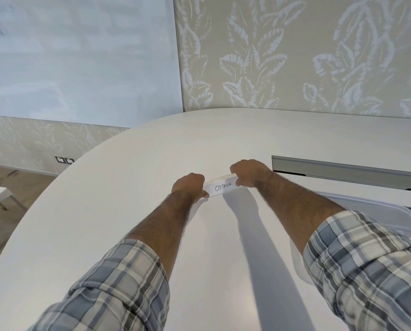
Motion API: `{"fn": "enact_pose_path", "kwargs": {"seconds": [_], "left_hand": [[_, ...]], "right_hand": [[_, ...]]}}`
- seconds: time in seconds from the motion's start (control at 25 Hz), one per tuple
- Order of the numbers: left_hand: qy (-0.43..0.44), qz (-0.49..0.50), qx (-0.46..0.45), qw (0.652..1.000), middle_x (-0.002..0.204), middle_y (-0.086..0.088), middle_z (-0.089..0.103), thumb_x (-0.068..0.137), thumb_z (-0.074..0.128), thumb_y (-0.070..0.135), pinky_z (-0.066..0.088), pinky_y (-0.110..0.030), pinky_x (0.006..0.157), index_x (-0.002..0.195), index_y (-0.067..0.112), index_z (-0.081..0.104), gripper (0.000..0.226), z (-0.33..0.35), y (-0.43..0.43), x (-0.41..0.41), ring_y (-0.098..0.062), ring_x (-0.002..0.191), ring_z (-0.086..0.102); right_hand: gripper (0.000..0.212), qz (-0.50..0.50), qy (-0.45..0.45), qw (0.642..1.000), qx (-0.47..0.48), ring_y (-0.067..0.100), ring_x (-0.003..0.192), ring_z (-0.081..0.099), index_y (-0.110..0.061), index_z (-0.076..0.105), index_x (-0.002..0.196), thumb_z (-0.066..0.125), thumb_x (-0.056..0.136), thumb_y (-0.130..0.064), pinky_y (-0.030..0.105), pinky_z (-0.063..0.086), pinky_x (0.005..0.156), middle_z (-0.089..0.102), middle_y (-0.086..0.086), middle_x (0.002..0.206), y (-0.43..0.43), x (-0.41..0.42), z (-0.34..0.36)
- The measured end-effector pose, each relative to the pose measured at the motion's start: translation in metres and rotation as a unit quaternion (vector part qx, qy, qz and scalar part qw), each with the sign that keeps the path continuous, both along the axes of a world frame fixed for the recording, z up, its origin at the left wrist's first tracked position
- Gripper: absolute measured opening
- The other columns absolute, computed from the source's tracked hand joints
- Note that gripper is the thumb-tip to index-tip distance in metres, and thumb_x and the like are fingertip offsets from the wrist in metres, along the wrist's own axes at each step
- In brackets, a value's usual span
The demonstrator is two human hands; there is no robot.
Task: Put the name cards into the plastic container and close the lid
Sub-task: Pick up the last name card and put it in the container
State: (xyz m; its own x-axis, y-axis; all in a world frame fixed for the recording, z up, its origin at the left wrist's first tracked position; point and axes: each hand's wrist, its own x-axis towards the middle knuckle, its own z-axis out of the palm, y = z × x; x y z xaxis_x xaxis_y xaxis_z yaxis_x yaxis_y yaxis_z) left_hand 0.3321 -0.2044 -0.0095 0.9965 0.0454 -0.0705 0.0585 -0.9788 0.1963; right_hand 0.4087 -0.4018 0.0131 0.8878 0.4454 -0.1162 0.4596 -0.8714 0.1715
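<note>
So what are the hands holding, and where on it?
The OSTRICH name card: left hand grips its left end, right hand its right end.

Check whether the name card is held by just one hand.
No, the left hand and the right hand each grip one end of the name card.

seemingly a container [386, 209], half behind sleeve [367, 261]
</note>
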Motion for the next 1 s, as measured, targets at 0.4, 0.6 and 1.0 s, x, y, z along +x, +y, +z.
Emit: {"fn": "enact_pose_path", "kwargs": {"seconds": [0.4,0.6,1.0], "left_hand": [[0.005,-0.007,-0.03,1.0,0.126,0.004,0.063,0.084,0.074,0.028,0.042,-0.03,0.082,0.125,0.025,0.063,0.043,0.014,0.008,-0.011,-0.023,0.116,0.058],[-0.011,-0.012,-0.024,1.0,0.13,0.003,0.061,0.084,0.074,0.032,0.046,-0.035,0.091,0.127,0.027,0.062,0.045,0.041,0.007,-0.023,-0.022,0.119,0.056],[-0.075,-0.032,-0.005,0.997,0.126,0.004,0.062,0.082,0.075,0.036,0.045,-0.033,0.083,0.126,0.03,0.063,0.046,0.133,-0.032,-0.069,-0.022,0.114,0.058]], "right_hand": [[0.041,-0.01,0.041,0.998,0.035,0.025,0.114,0.059,-0.019,0.061,0.122,0.07,0.083,-0.027,0.037,0.048,0.087,0.062,0.002,0.125,-0.015,-0.011,-0.005],[0.044,-0.014,0.022,0.999,0.048,0.025,0.115,0.059,-0.021,0.061,0.124,0.072,0.082,-0.028,0.038,0.047,0.089,0.062,0.002,0.126,-0.02,-0.025,0.027],[0.039,-0.026,-0.06,0.997,0.05,0.025,0.109,0.061,-0.022,0.064,0.118,0.074,0.081,-0.026,0.036,0.048,0.085,0.064,0.001,0.121,-0.062,-0.085,0.131]]}}
